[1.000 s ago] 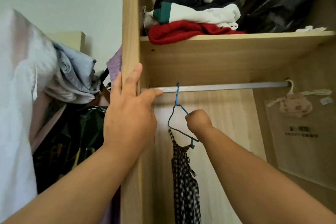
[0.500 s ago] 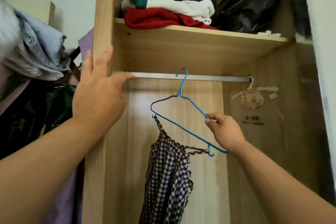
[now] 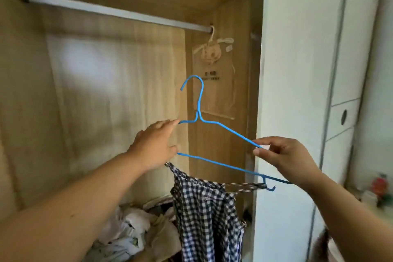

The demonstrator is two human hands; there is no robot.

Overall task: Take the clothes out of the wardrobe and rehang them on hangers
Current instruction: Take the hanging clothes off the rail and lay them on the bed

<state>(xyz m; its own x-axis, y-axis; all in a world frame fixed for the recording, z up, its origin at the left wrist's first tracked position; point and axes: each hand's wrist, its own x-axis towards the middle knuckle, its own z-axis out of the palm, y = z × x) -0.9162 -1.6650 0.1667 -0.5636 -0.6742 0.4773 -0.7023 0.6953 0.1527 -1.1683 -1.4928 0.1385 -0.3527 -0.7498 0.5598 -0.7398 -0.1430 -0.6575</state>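
Hanger: the blue wire hanger [image 3: 198, 102] has come off the rail [image 3: 119, 11]. Half a second ago its hook sat over the rail; now it is free in the air, below the rail's right end and towards the wardrobe's right side.
Right hand: the right hand [image 3: 282, 155] pinches the hanger's upper wire near its right shoulder between thumb and forefinger, the other fingers loosely bent.
Left hand: the left hand [image 3: 155, 147] has left the wardrobe's front edge and now reaches the hanger's left end, fingers nearly straight and spread. A firm clasp is not evident.
Garment: the checked garment [image 3: 204, 208] hangs below the hanger's lower bar, one strap [image 3: 242, 187] caught at the small hook at its right end.
Meaning: taking out looks done for this piece; rehanging it properly likely comes next.
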